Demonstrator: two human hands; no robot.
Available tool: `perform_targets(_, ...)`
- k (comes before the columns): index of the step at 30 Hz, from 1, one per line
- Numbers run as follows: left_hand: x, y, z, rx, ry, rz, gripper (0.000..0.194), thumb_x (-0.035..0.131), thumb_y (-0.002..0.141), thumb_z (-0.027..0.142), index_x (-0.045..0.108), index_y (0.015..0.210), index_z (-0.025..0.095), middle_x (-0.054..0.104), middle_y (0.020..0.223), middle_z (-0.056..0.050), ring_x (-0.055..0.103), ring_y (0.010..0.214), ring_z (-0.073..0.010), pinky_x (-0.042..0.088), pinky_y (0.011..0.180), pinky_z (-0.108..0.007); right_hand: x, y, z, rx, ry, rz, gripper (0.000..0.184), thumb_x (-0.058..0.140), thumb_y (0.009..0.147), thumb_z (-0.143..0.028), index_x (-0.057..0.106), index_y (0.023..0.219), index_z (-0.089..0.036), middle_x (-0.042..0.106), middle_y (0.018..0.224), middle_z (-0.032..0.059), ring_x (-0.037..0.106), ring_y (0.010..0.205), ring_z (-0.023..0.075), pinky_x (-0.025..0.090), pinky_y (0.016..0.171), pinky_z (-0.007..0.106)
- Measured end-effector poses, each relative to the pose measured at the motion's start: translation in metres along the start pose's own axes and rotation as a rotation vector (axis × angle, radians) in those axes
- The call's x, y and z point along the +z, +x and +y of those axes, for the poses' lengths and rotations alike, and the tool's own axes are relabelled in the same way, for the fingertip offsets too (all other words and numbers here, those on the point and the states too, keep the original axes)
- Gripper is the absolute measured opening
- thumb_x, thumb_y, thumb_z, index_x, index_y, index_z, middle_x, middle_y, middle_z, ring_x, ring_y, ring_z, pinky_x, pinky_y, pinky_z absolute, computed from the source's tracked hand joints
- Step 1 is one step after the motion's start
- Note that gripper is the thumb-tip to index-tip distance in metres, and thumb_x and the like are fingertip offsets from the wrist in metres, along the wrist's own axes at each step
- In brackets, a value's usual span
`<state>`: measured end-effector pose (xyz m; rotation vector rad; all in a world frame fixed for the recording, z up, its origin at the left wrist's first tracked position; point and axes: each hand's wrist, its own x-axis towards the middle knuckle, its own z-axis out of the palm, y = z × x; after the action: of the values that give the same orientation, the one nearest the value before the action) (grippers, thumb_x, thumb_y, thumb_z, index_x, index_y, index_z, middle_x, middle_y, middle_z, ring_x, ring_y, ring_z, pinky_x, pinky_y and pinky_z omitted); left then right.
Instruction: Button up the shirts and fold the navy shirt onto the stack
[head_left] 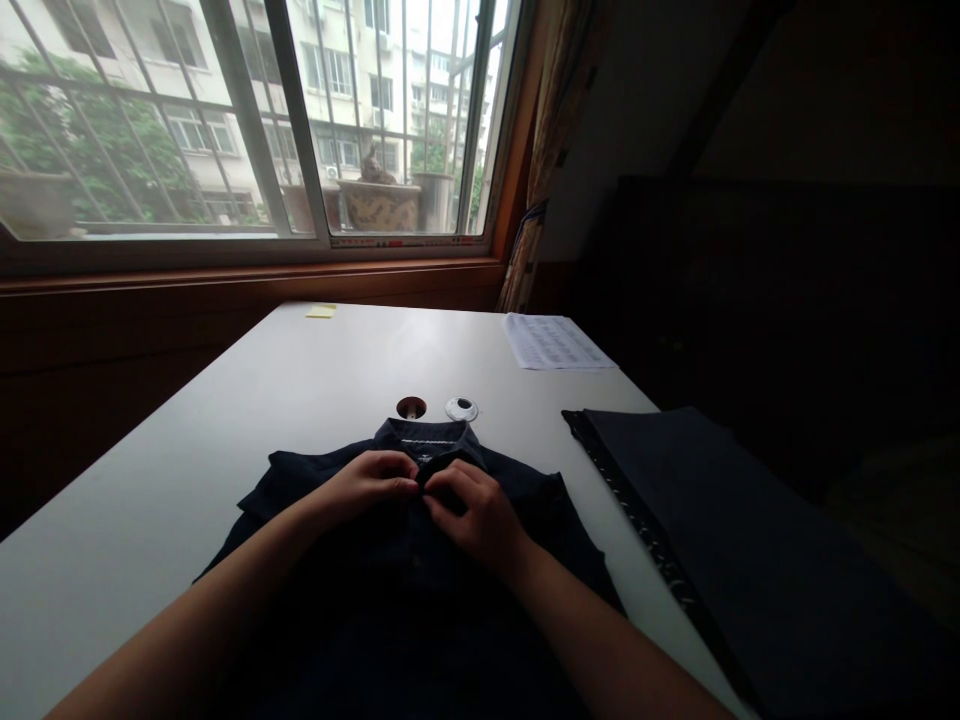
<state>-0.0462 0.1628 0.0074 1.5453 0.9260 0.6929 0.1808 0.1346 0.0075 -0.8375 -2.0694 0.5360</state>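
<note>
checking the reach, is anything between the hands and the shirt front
Nothing visible: the left hand and right hand pinch the shirt near its collar. The round hole and white ring lie beyond it.

Looks like dark, matt cloth on the shirt, softly creased. Runs smooth and faintly glossy over the white tabletop beneath the shirt. Passes for thin, matt paper in the printed sheets beyond the shirt, to the right. Reads as wood with a dull sheen in the brown sill, farther beyond the shirt.
</note>
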Motion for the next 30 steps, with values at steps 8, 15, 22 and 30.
perform_targets(8, 0.001, -0.001, 0.001, 0.01, 0.043, -0.04, 0.03, 0.071, 0.084, 0.042, 0.065, 0.094, 0.015, 0.061, 0.085, -0.001, 0.055, 0.081, -0.0159, 0.044, 0.075, -0.026, 0.001, -0.001, 0.008, 0.061, 0.041, -0.036, 0.007, 0.07, 0.087, -0.02, 0.069, 0.093, -0.023, 0.068, 0.089, 0.0017, 0.066, 0.086, 0.0178, 0.051, 0.079, 0.029)
perform_targets(15, 0.004, -0.001, 0.001, 0.017, 0.062, -0.048, 0.03, 0.068, 0.086, 0.043, 0.061, 0.092, 0.015, 0.057, 0.083, 0.0, 0.052, 0.077, -0.0144, 0.041, 0.071, -0.025, 0.002, 0.001, 0.011, 0.209, 0.157, -0.08, 0.007, 0.074, 0.082, -0.021, 0.074, 0.089, -0.022, 0.075, 0.09, 0.002, 0.07, 0.087, 0.0193, 0.051, 0.08, 0.03)
perform_targets(22, 0.007, -0.001, 0.0, 0.074, 0.135, -0.02, 0.028, 0.067, 0.087, 0.043, 0.062, 0.092, 0.015, 0.059, 0.086, -0.001, 0.053, 0.08, -0.0158, 0.042, 0.073, -0.026, 0.001, 0.003, 0.008, 0.402, 0.351, -0.135, 0.014, 0.072, 0.082, -0.026, 0.076, 0.094, -0.018, 0.077, 0.091, 0.0042, 0.072, 0.084, 0.0206, 0.053, 0.075, 0.029)
perform_targets(30, 0.004, -0.001, 0.005, 0.0, 0.043, -0.025, 0.027, 0.072, 0.082, 0.04, 0.064, 0.088, 0.015, 0.057, 0.08, 0.001, 0.051, 0.074, -0.0131, 0.04, 0.068, -0.023, 0.0, 0.004, 0.005, 0.523, 0.449, -0.108, 0.018, 0.075, 0.079, -0.029, 0.076, 0.091, -0.017, 0.077, 0.088, 0.0043, 0.071, 0.083, 0.0209, 0.052, 0.074, 0.03)
